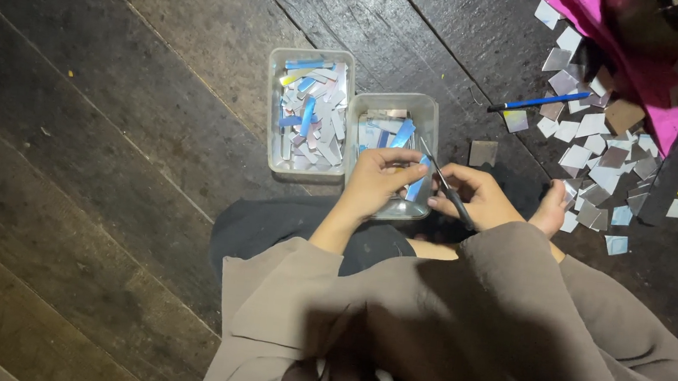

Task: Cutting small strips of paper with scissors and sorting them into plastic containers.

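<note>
Two tubs side by side on the floor: one (308, 113) at ten o'clock of the hands, the other (392, 150) just beneath them. Strips (308, 121) piled in both. Squares (599, 157) scattered at three o'clock, pen (540, 101) at one o'clock.

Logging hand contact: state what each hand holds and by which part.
Left hand pinches a shiny blue strip by its upper end. Right hand holds a thin dark tool by its lower end; its exact grip is hidden.
</note>
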